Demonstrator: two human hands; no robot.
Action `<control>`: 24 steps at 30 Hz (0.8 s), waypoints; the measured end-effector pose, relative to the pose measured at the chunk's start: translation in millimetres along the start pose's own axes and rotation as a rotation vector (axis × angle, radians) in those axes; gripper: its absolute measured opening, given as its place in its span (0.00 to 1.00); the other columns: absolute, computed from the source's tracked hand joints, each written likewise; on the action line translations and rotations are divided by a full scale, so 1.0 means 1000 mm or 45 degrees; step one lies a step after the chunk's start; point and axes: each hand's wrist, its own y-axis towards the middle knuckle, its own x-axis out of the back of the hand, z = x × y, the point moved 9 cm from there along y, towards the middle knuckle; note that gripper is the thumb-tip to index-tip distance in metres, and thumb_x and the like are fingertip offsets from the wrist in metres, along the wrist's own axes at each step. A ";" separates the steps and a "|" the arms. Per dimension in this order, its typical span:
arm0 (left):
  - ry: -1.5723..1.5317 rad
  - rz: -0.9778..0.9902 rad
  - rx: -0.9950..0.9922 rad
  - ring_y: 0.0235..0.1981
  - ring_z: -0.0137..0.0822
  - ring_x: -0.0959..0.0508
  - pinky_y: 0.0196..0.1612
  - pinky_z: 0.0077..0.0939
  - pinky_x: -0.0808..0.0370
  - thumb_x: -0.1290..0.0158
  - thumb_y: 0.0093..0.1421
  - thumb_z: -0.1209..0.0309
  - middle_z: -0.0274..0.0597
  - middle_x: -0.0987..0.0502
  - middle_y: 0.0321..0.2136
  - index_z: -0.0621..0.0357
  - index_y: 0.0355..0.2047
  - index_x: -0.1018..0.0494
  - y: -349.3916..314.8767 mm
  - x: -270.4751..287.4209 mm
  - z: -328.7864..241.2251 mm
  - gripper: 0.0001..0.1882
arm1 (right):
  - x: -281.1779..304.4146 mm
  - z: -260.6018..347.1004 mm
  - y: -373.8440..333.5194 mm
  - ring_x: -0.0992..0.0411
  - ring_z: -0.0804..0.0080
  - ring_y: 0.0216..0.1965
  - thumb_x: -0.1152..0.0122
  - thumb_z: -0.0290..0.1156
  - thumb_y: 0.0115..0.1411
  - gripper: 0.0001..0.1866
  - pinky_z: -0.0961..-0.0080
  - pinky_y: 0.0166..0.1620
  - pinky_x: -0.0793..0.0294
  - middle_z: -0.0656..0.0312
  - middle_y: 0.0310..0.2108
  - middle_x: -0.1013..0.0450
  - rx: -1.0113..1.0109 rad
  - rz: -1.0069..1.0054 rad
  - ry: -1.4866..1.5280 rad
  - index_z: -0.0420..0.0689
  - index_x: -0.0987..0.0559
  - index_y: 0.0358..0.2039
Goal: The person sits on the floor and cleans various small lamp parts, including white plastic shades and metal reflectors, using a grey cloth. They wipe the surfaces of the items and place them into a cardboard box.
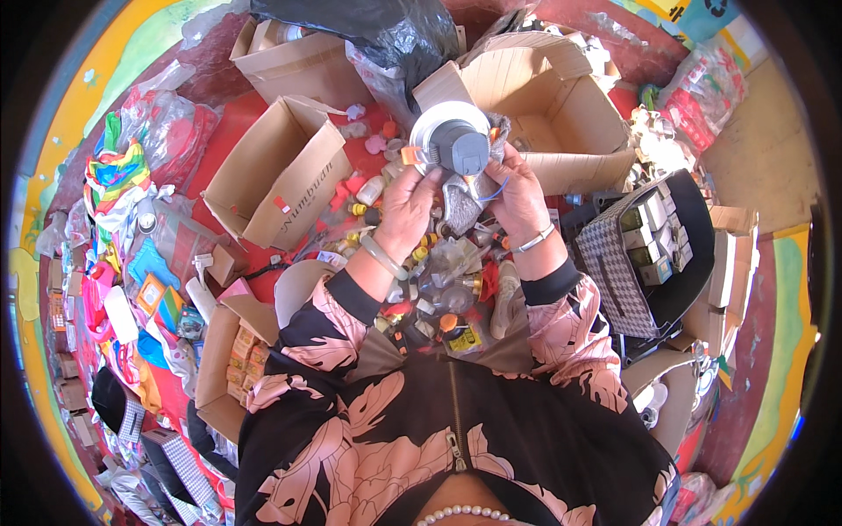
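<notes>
Out in front of me, both hands hold a round light fixture (461, 145) with a white rim and a grey cylindrical body. My left hand (407, 212) grips its lower left side, beside a small orange tag (410, 156). On the other side, my right hand (524, 195) pinches it near a thin blue wire (493, 195). A grey fuzzy cloth (460, 207) hangs below the fixture, between my hands; part of it shows by my right fingers. Beneath lies a heap of small bottles, caps and clear plastic pieces (449, 279).
An open cardboard box (303, 188) stands left, a larger one (561, 105) ahead right. A black plastic bag (399, 35) covers part of the far side. To my right is a checkered bin (627, 263) of small boxes. Colourful cloths (123, 180) and clutter line the left.
</notes>
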 end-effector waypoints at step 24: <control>0.237 0.069 -0.102 0.32 0.25 0.30 0.37 0.18 0.32 0.63 0.66 0.70 0.35 0.29 0.29 0.62 0.41 0.33 0.018 0.021 -0.032 0.11 | -0.005 0.000 -0.011 0.34 0.79 0.32 0.52 0.23 0.55 0.13 0.82 0.36 0.33 0.65 0.31 0.29 0.011 0.137 -0.826 0.37 0.30 0.42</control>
